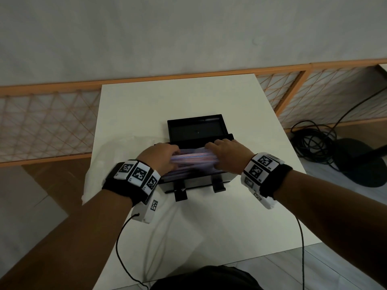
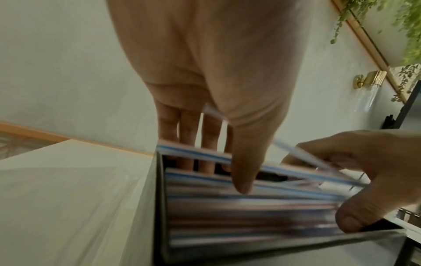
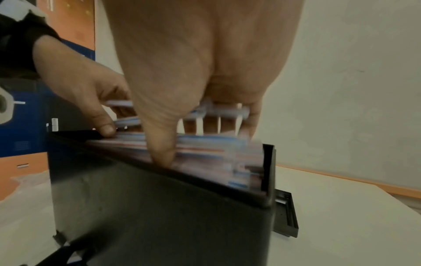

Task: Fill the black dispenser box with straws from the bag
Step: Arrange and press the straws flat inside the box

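1. Head view: the white rectangular table (image 1: 209,97) bears the black plastic dispenser box (image 1: 194,183), lid open.
2. The striped paper-wrapped straws (image 1: 194,159) lie bundled in the box.
3. The left hand (image 1: 159,156) and right hand (image 1: 228,153) grip the bundle's ends; judged best, they should keep it level.

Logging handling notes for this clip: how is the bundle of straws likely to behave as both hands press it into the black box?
The straws are loose and round, so they probably roll and slip; some already lie askew. They look thin, likely light and easily bent. Left hand and right hand grip opposite ends, which probably keeps them aligned over the dispenser box.
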Demonstrator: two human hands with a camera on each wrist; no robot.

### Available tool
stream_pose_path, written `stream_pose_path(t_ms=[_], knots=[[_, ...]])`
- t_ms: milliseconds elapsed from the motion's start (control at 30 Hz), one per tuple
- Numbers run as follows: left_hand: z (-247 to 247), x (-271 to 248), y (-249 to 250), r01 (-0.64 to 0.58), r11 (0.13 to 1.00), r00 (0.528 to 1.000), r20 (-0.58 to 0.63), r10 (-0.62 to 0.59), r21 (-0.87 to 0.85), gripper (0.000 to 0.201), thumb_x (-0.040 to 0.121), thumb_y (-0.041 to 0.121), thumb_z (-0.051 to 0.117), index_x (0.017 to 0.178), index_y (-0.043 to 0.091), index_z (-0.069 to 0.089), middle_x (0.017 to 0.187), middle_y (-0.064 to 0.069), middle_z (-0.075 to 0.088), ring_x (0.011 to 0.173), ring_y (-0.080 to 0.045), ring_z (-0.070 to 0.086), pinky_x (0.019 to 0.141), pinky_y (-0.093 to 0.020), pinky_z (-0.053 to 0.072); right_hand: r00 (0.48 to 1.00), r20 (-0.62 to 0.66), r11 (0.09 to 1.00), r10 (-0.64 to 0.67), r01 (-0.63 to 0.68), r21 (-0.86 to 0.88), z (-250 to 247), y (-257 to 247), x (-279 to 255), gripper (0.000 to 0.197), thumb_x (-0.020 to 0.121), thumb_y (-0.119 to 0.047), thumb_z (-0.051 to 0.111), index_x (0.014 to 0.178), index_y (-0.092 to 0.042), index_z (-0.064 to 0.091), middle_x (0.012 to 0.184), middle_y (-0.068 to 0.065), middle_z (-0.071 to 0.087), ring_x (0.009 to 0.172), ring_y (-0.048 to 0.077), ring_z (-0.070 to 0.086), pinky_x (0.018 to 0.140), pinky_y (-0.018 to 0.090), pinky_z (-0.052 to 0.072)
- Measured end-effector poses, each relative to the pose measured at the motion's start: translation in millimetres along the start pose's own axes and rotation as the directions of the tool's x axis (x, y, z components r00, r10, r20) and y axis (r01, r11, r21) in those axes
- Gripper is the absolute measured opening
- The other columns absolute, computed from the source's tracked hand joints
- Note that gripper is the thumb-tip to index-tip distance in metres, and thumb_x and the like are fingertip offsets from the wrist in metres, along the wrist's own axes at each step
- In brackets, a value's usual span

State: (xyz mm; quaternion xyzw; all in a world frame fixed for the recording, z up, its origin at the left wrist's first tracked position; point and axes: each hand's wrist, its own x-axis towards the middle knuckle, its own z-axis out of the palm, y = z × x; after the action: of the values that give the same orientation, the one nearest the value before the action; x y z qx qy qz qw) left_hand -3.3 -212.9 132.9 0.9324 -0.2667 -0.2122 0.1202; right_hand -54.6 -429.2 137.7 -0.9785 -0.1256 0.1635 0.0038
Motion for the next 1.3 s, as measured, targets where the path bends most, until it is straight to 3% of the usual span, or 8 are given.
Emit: stream_pose_path(t_ms=[200,267,367,700,833,1033,1100,1300], knots=[[-5.5,-1.5,-1.7,0.005,0.990,1.000,-0.018,-0.008,-0.139,0.036,0.081,0.025,0.067,0.116,0.021,0.059,0.111,-0.006,0.065,0.097,-0.023,0.061,0.085,-0.032,0.049,0.999,-0.030,0.970,0.030,-0.021,0.243,-19.0,15.9,1.2,0.058,0.082,-0.032,0.066,0.134,-0.025,0.041,0.129,0.005,0.049,0.118,0.025,0.048,0.100,0.037,0.038],[-5.0,-1.1,-0.8,0.001,0.989,0.999,-0.039,-0.007,-0.150,0.028,0.082,0.020,0.066,0.110,0.019,0.063,0.110,-0.007,0.065,0.096,-0.022,0.061,0.081,-0.027,0.046,0.997,-0.082,0.973,0.013,0.006,0.231,-17.9,17.0,2.4,0.045,0.084,-0.029,0.064,0.126,-0.025,0.049,0.123,0.005,0.051,0.115,0.025,0.049,0.096,0.040,0.042],[0.7,-0.5,2.2,-0.017,0.991,1.000,-0.002,0.017,-0.130,0.022,0.085,0.014,0.063,0.107,0.014,0.066,0.112,-0.007,0.066,0.102,-0.021,0.061,0.081,-0.021,0.041,0.996,0.044,0.988,-0.074,0.068,0.137,0.8,9.5,2.7,0.042,0.086,-0.031,0.060,0.127,-0.028,0.051,0.128,0.005,0.051,0.118,0.026,0.049,0.097,0.041,0.043],[-1.4,-5.5,-16.7,-0.075,0.991,0.997,-0.042,0.071,-0.107,0.016,0.079,0.019,0.071,0.095,0.016,0.073,0.096,-0.001,0.066,0.091,-0.015,0.057,0.077,-0.026,0.045,0.997,0.071,0.998,-0.021,0.016,0.062,11.6,25.1,7.4,0.038,0.092,-0.018,0.049,0.127,-0.030,0.053,0.125,0.005,0.054,0.117,0.028,0.052,0.086,0.036,0.045],[2.3,-6.0,-25.6,-0.043,0.994,0.999,-0.008,0.042,-0.102,0.019,0.081,0.018,0.068,0.100,0.017,0.071,0.099,0.000,0.068,0.085,-0.013,0.060,0.075,-0.023,0.044,0.998,-0.063,0.980,0.001,0.012,0.201,11.0,19.5,5.3,0.049,0.086,-0.022,0.058,0.133,-0.023,0.046,0.132,0.008,0.047,0.121,0.027,0.046,0.095,0.038,0.043],[4.3,-3.0,-28.8,0.042,0.967,0.943,-0.311,-0.122,-0.252,0.021,0.089,0.004,0.049,0.101,0.007,0.065,0.097,-0.009,0.055,0.078,-0.017,0.049,0.074,-0.027,0.040,0.984,0.143,0.965,0.109,-0.140,0.223,34.0,-16.2,3.9,0.069,0.089,-0.057,0.029,0.146,-0.020,0.018,0.156,0.018,0.010,0.142,0.040,0.011,0.115,0.051,0.020],[5.6,-1.6,-31.4,0.082,0.960,0.934,-0.314,-0.167,-0.268,0.021,0.089,0.004,0.050,0.103,0.007,0.065,0.102,-0.012,0.056,0.078,-0.017,0.048,0.075,-0.027,0.040,0.980,0.158,0.957,0.119,-0.155,0.245,39.8,-26.3,4.2,0.072,0.085,-0.061,0.021,0.144,-0.020,0.021,0.154,0.021,0.013,0.139,0.045,0.014,0.114,0.053,0.020],[1.2,-0.9,-32.1,0.019,0.970,0.944,-0.315,-0.098,-0.244,0.021,0.089,0.006,0.052,0.104,0.006,0.067,0.101,-0.013,0.061,0.084,-0.023,0.056,0.075,-0.028,0.043,0.928,-0.072,0.872,0.366,-0.315,0.374,20.6,-20.9,10.6,0.040,0.091,-0.026,0.044,0.128,-0.009,0.045,0.137,0.015,0.044,0.124,0.034,0.042,0.097,0.043,0.041]])
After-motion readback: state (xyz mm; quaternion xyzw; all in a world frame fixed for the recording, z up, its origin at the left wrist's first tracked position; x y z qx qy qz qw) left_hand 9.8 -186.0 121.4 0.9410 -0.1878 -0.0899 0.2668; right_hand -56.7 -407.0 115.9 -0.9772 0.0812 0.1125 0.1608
